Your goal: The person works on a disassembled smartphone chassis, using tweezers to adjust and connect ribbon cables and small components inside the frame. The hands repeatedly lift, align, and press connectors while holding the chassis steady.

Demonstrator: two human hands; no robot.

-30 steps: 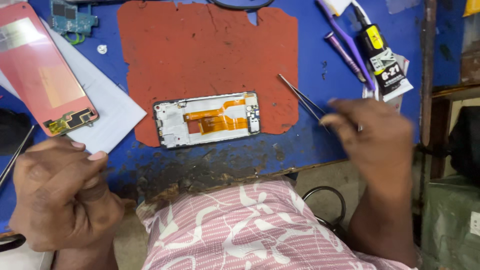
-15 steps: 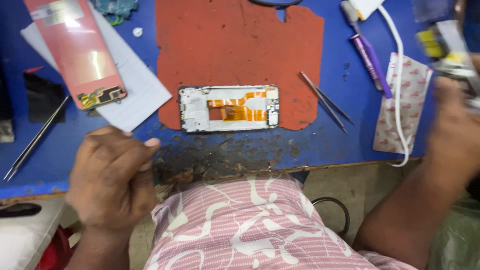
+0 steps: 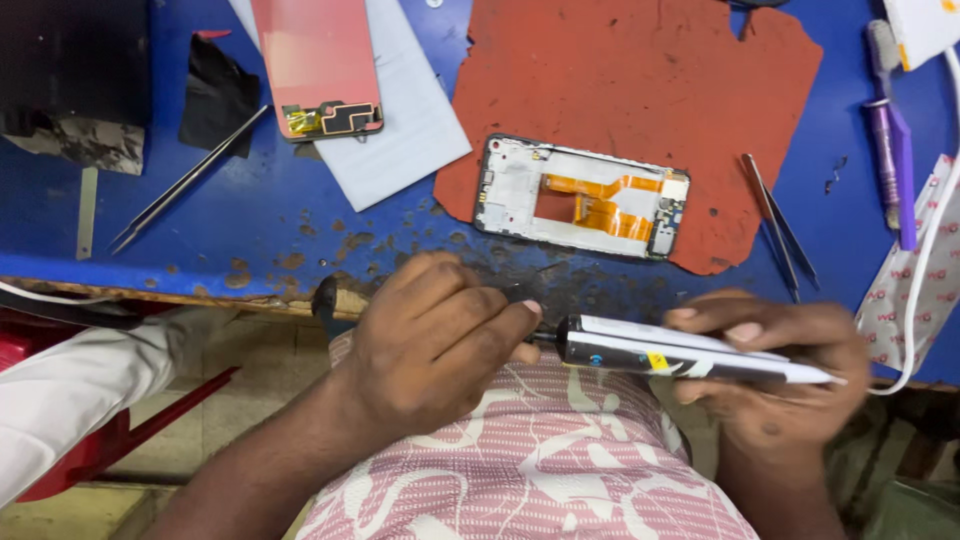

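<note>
Both hands [image 3: 430, 340] [image 3: 780, 370] now on one tube [image 3: 680, 355].

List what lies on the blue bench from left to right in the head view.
Long tweezers → pink phone screen → opened phone frame → second tweezers → purple tool.

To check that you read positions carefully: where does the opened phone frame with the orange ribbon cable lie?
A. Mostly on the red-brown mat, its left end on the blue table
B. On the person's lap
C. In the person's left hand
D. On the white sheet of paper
A: the phone frame lies flat, mostly on the red-brown mat, its left end over the blue table, away from both hands.
</note>
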